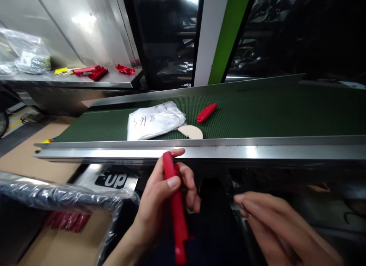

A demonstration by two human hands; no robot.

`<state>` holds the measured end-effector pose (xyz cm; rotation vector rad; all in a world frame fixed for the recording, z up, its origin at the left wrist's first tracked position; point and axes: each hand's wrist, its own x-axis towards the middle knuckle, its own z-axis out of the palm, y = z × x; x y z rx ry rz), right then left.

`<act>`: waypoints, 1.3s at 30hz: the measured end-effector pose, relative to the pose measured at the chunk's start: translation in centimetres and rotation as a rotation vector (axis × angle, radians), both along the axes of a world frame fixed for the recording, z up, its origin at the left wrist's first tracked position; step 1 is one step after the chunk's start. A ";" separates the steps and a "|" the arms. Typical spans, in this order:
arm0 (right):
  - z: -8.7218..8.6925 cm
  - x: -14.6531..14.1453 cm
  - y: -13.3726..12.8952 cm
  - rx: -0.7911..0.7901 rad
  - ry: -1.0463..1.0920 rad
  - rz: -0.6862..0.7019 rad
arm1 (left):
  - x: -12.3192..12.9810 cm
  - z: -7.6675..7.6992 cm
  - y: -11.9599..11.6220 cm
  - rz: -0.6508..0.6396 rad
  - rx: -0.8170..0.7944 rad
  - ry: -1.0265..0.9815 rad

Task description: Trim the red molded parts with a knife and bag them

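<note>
My left hand point(160, 189) holds a long red plastic part point(176, 212) upright, with the thumb pressed on it, in front of the conveyor's metal rail point(200, 151). To the right, my right hand point(274, 220) has its thumb and fingertips pinched together; something small and dark may be between them, too blurred to name. On the green ribbed belt point(257, 117) lie a red part point(207, 113), a white plastic bag with handwriting point(154, 120) and a cream-coloured curved piece point(194, 132).
A steel shelf point(108, 82) at the upper left carries red parts point(93, 71) and a clear bag point(32, 60). At the lower left, a plastic-lined box point(108, 205) has several red parts point(68, 221) inside. A green and white post point(223, 37) stands behind the belt.
</note>
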<state>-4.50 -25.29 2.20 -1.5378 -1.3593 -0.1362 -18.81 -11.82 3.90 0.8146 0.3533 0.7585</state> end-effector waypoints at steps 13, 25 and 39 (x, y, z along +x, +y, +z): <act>1.9 0.0 3.5 -0.228 -0.288 0.405 | -1.9 -1.8 -5.4 0.048 -0.331 0.111; 2.1 -0.2 3.4 -0.213 -0.363 0.418 | -2.5 -2.0 -5.9 0.051 -0.331 0.064; 1.8 -0.4 3.4 -0.228 -0.387 0.430 | -2.5 -2.2 -5.9 0.051 -0.364 0.079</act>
